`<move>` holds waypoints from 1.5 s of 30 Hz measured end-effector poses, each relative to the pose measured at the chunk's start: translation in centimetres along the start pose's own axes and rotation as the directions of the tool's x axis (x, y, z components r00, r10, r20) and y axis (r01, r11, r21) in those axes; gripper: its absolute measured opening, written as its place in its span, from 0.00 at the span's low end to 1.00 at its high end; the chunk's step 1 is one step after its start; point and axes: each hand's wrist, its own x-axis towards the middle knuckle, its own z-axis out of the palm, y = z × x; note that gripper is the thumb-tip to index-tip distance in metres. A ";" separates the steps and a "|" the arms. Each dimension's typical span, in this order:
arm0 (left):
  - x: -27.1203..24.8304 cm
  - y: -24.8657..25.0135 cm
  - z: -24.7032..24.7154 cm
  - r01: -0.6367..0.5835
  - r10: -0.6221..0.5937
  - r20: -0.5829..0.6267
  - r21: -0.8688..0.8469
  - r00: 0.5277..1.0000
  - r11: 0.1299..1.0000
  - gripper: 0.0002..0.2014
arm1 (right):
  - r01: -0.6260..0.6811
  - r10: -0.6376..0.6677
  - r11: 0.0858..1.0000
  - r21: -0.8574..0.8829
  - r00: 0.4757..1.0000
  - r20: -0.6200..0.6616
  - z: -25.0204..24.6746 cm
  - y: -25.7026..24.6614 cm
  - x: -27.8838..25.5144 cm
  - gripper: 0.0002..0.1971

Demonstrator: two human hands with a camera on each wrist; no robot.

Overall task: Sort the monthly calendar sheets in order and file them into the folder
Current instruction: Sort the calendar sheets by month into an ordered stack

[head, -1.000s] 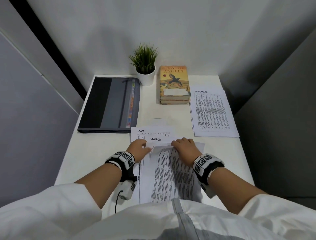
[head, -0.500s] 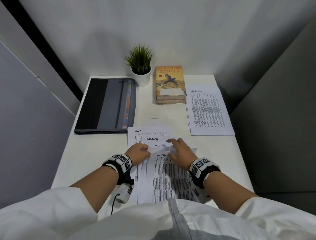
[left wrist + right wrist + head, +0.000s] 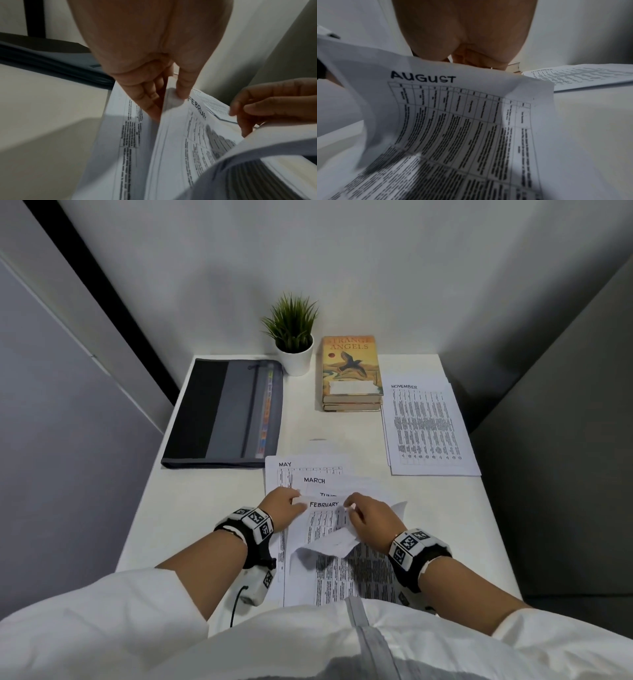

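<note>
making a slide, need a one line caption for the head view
Both hands leaf through calendar sheets: the right hand peels back the August sheet, uncovering the February sheet.

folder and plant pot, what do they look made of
Folder: likely woven fabric, matte black and grey, with a zip line and soft rounded corners. Pot: smooth white, faintly glossy, ceramic or plastic; cannot tell which. Its grass-like plant looks stiff and uniform, possibly artificial.

Low centre of frame, the FEBRUARY sheet [image 3: 323, 517] is pinched at its top by the left hand [image 3: 282, 506], while another sheet [image 3: 329, 546] is curled back by the right hand [image 3: 368, 522]. MAY, MARCH sheets are fanned just above; folder [image 3: 222, 414] sits upper left.
</note>
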 end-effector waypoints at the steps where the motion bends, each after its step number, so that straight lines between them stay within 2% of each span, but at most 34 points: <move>1: 0.0 0.0 0.1 -0.005 0.005 -0.003 -0.004 1.000 1.000 0.22 | 0.009 -0.009 1.000 0.001 1.000 -0.020 0.2 -0.1 0.0 0.12; 4: 0.2 0.2 0.3 -0.046 0.046 -0.013 -0.058 0.999 0.997 0.12 | 0.028 -0.029 0.999 -0.020 0.998 -0.052 0.7 -0.3 0.1 0.17; 7: 0.2 0.1 0.4 -0.059 0.058 -0.018 -0.072 0.998 0.996 0.07 | 0.023 -0.024 1.000 -0.009 0.998 -0.066 1.0 -0.2 -0.1 0.16; 9: 0.3 -0.1 0.5 -0.050 0.049 -0.026 -0.072 0.998 0.996 0.07 | 0.034 -0.036 0.999 -0.021 0.996 -0.084 1.1 0.0 -0.4 0.15; 14: 0.6 -0.3 0.4 -0.023 0.018 -0.054 -0.110 0.998 0.994 0.16 | 0.102 -0.108 0.993 -0.062 0.989 -0.104 0.5 -0.2 -0.6 0.15; 17: 0.7 -0.5 0.2 -0.041 0.037 -0.047 -0.080 0.998 0.996 0.12 | 0.095 -0.097 0.995 -0.027 0.987 -0.130 0.2 -0.4 -0.7 0.17; 20: 0.5 -0.5 0.0 -0.064 0.062 -0.043 -0.059 0.997 0.996 0.10 | 0.055 -0.044 0.996 0.066 0.988 -0.150 0.2 -0.4 -0.6 0.13; 25: 0.4 -0.3 0.2 -0.064 0.060 -0.035 -0.118 0.998 0.991 0.05 | 0.037 -0.012 0.985 0.171 0.989 -0.149 0.3 -0.9 -0.2 0.14; 32: 0.2 -0.3 0.6 -0.019 0.012 -0.038 -0.176 0.999 0.984 0.07 | 0.010 -0.007 0.999 0.044 0.997 -0.074 0.7 -0.7 0.1 0.09; 37: 0.3 -0.4 0.3 0.008 -0.013 -0.027 -0.185 1.000 0.983 0.19 | 0.052 -0.054 0.992 -0.117 0.999 -0.008 0.3 -0.6 0.4 0.03; 40: 0.2 -0.8 0.0 0.020 -0.028 -0.037 -0.208 0.999 0.978 0.13 | 0.047 -0.044 0.991 -0.124 0.999 0.024 0.0 -1.0 0.5 0.02; 45: -0.2 -1.1 -0.2 0.014 -0.020 -0.030 -0.177 0.999 0.984 0.09 | 0.081 -0.064 0.969 -0.232 0.995 0.079 0.4 -1.0 0.5 0.12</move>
